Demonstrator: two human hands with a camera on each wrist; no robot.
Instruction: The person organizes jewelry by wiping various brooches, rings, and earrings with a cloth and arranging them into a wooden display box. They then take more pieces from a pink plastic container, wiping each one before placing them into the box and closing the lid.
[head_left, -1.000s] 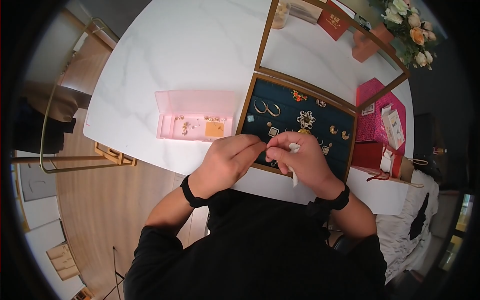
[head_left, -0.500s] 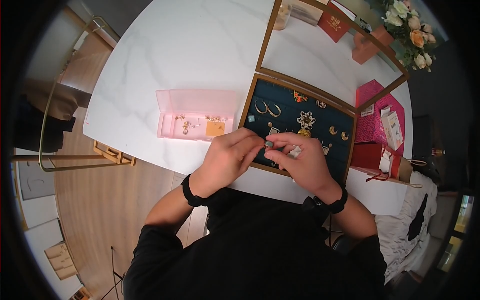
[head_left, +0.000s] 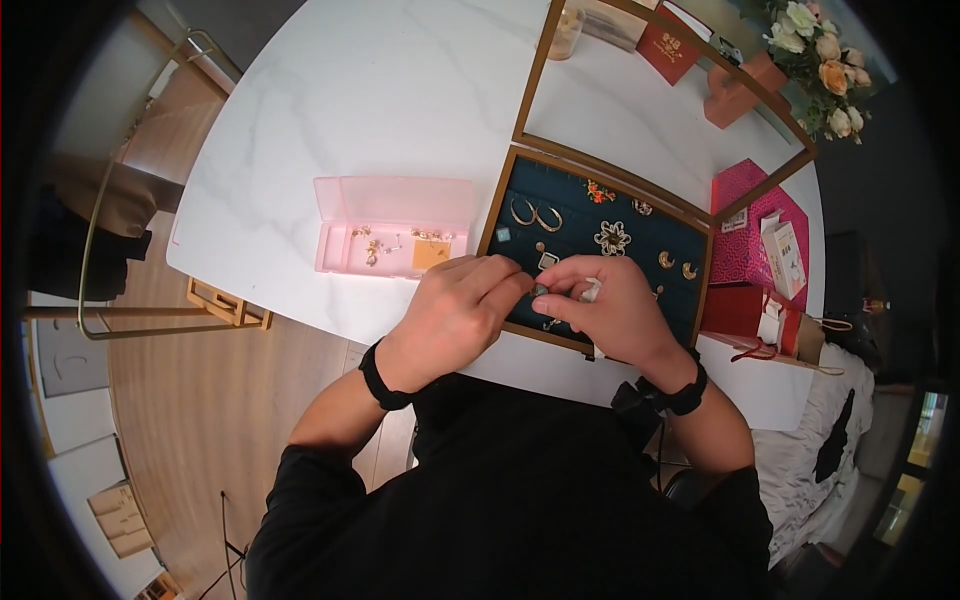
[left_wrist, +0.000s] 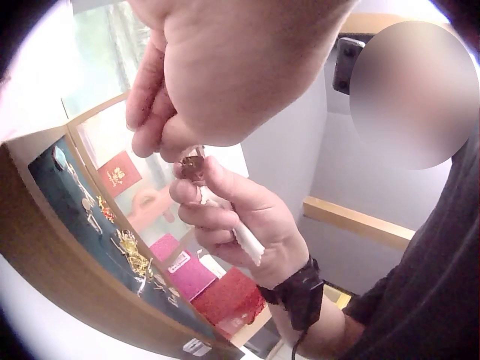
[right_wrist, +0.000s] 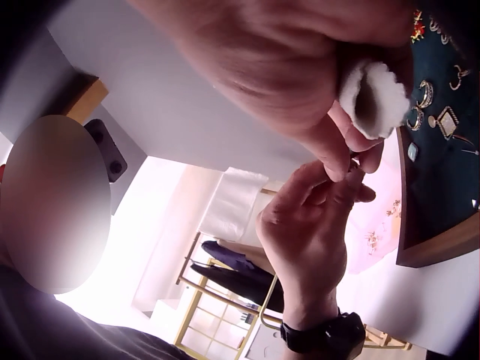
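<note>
Over the front of the jewelry case [head_left: 560, 341], my two hands meet at the fingertips. Between thumb and fingers, my right hand [head_left: 618, 308] pinches a small earring with a dark greenish stone [head_left: 541, 291]. The same earring [left_wrist: 193, 166] looks brown and shiny in the left wrist view. My left hand [head_left: 455, 308] pinches it from the other side; its fingertips hide part of it. A folded white cloth [right_wrist: 375, 101] with a zigzag edge is tucked into my right palm. Hoops [head_left: 535, 214], a flower brooch [head_left: 612, 239] and other earrings lie on the case's dark teal lining.
Left of the case stands an open pink box [head_left: 330, 248] with small gold jewelry inside. The case's clear lid [head_left: 650, 130] is raised behind. To the right are a pink patterned bag [head_left: 735, 240] and a red bag [head_left: 740, 315]; flowers [head_left: 835, 75] stand at the back right.
The earring's greenish stone came into sight between the fingertips half a second ago and is now partly covered again. The white cloth has shifted up within the right hand.
</note>
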